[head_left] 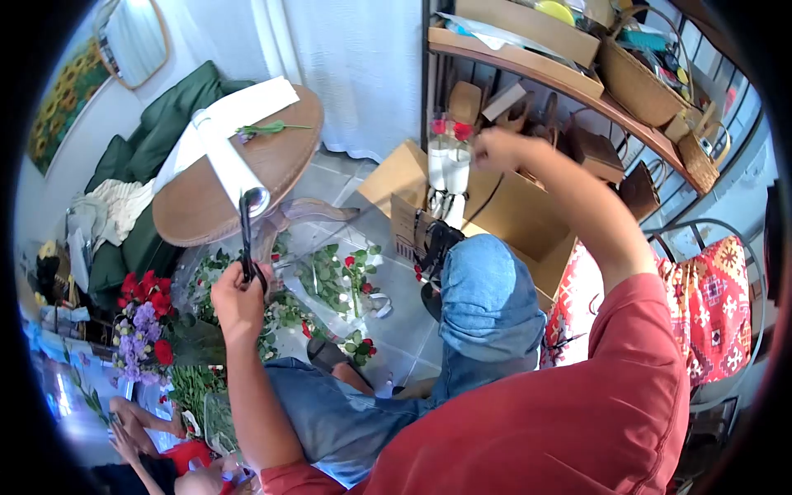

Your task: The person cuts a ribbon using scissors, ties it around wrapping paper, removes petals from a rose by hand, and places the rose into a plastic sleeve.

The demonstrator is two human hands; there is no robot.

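My left hand (238, 301) grips black-handled scissors (246, 239), their blades pointing up toward the round table. My right hand (499, 152) is raised with its fingers closed, beside single red roses (462, 132) in white wrapping (450, 169). Just below it a thin dark strand (487, 200) slants down toward the cardboard box; whether my fingers hold it I cannot tell. A tangle of black ribbon (437, 242) lies at my raised knee, against the box flap. A shiny roll of wrapping film (231, 165) extends over the table edge above the scissors.
The round wooden table (289, 153) carries white sheets and a green stem (272, 128). An open cardboard box (528, 219) stands ahead. Cut roses and leaves (330, 276) litter the tiled floor. Shelves with baskets (643, 78) are at right. Another person's hand (124, 441) shows lower left.
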